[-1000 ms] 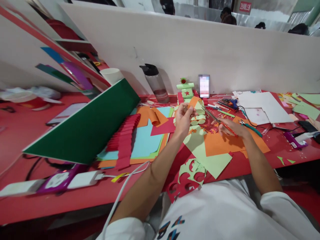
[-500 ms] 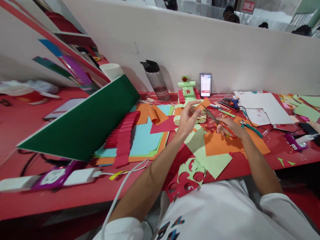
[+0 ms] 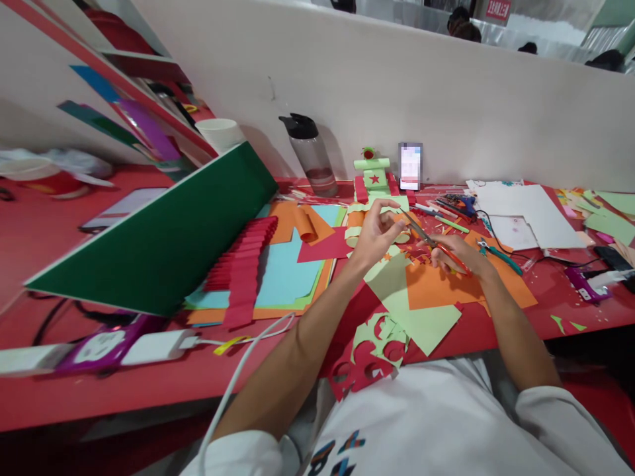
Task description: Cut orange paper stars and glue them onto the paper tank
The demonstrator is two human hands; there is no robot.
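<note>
Evidently, right fingers point(image 3: 437, 258) wrap scissors point(image 3: 425, 237); left fingers point(image 3: 383, 204) bent, hold hard to tell.

Red rectangular sign point(image 3: 498, 9): white Chinese characters, not surely legible.
White cloth shirt point(image 3: 421, 423): multicoloured lettering, cut off.
Upright rectangular phone point(image 3: 410, 166): screen blurred.

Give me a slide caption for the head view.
Red-handled metal scissors in the right hand, near the left hand, above a flat orange paper sheet on a red table.
</note>
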